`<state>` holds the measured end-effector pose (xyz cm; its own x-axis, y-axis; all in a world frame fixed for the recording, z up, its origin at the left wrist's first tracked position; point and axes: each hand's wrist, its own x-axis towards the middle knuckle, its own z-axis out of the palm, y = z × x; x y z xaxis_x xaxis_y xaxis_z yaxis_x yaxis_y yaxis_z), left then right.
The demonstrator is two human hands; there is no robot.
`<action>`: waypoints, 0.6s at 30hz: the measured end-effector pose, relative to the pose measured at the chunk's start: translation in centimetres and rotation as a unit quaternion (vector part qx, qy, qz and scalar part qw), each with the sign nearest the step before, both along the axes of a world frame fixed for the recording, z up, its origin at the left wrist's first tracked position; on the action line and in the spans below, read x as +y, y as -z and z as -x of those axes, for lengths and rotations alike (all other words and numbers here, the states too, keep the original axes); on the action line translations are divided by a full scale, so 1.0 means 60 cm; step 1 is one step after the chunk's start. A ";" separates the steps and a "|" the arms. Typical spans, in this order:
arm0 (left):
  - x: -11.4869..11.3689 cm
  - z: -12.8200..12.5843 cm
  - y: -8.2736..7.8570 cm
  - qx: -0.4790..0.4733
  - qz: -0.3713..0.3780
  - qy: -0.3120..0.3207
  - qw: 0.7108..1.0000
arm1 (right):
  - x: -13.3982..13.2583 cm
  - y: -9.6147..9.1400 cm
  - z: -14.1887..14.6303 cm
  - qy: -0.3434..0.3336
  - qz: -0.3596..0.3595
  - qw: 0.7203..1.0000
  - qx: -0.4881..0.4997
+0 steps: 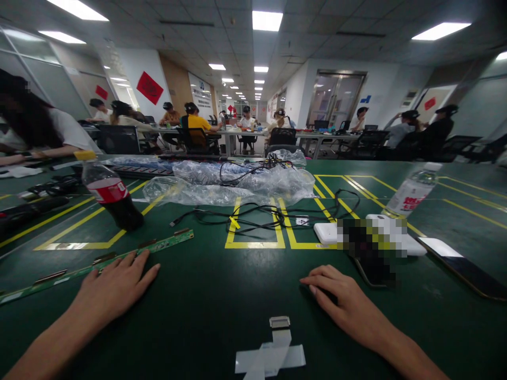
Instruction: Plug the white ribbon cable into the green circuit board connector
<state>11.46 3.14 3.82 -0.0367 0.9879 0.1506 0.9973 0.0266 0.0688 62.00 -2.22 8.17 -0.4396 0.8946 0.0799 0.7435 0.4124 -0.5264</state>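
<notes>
My left hand [113,285] lies flat with its fingers spread, the fingertips touching a long, narrow green circuit board [166,243] on the left of the table. Part of the board is hidden under the fingers. On the right, my right hand [340,295] rests on the table, holding nothing, its fingers loosely bent and the thumb a little apart. Between the hands and nearer to me lies a white flat ribbon cable [277,353], crossed over itself, with a connector [280,322] at its far end. A dark phone [370,258] sits just beyond my right hand.
A cola bottle [113,195] stands at left, a clear bottle [414,190] at right. Black cables [253,216] and clear plastic wrap [237,182] lie ahead. White devices [327,232] and another phone [467,264] are at right. A person [39,121] sits at far left.
</notes>
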 end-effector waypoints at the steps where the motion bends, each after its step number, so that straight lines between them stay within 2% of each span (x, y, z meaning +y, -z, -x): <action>1: -0.006 -0.009 -0.002 0.010 0.009 0.002 1.000 | 0.000 0.000 0.000 0.000 -0.001 1.000 0.001; 3: -0.020 -0.042 -0.007 0.034 0.030 0.009 0.999 | 0.000 0.000 0.000 0.000 -0.003 1.000 0.003; 6: -0.048 -0.113 -0.017 0.048 0.037 0.046 0.997 | 0.001 0.000 0.001 0.000 -0.004 1.000 0.002; 12: -0.107 -0.260 -0.035 -0.009 0.044 0.175 0.984 | 0.001 0.002 0.001 -0.002 -0.013 1.000 0.000; 15: -0.122 -0.306 -0.034 -0.026 0.045 0.225 0.973 | -0.002 0.002 0.002 -0.002 -0.025 1.000 0.009; 18: -0.125 -0.334 -0.035 -0.004 0.060 0.279 0.958 | -0.005 0.001 0.004 0.001 -0.042 0.999 0.021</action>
